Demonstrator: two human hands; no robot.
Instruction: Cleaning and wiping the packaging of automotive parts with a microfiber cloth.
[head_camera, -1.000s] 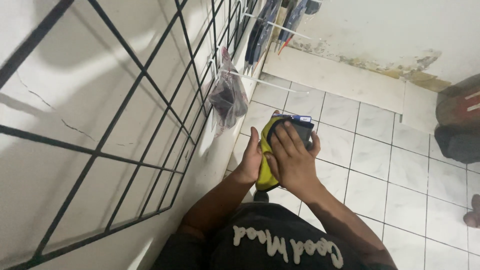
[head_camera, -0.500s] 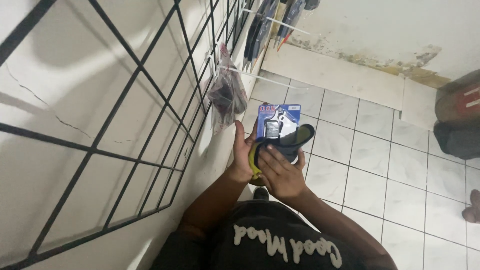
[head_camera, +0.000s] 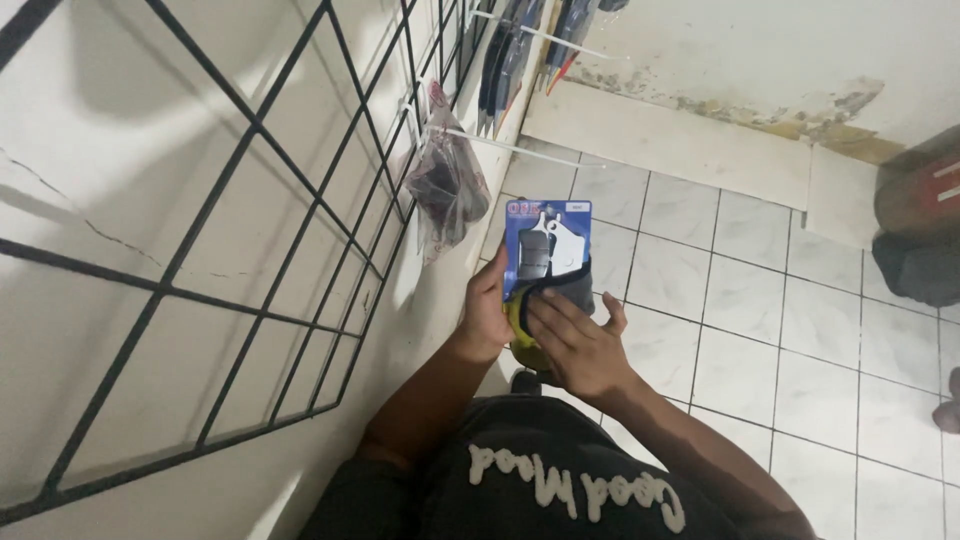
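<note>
You hold a blue carded packet upright at the centre of the frame, its long axis running up and down the picture. Your left hand grips the packet's left edge from behind, thumb on the front. Your right hand lies just below and to the right, fingers curled over a dark cloth pressed against the packet's lower front. A yellow piece shows under that hand. The packet sits above both hands, nearer the left one. To the upper left, a black wire grid covers the wall, and a plastic bag hangs from a hook there. White floor tiles fill the right.
</note>
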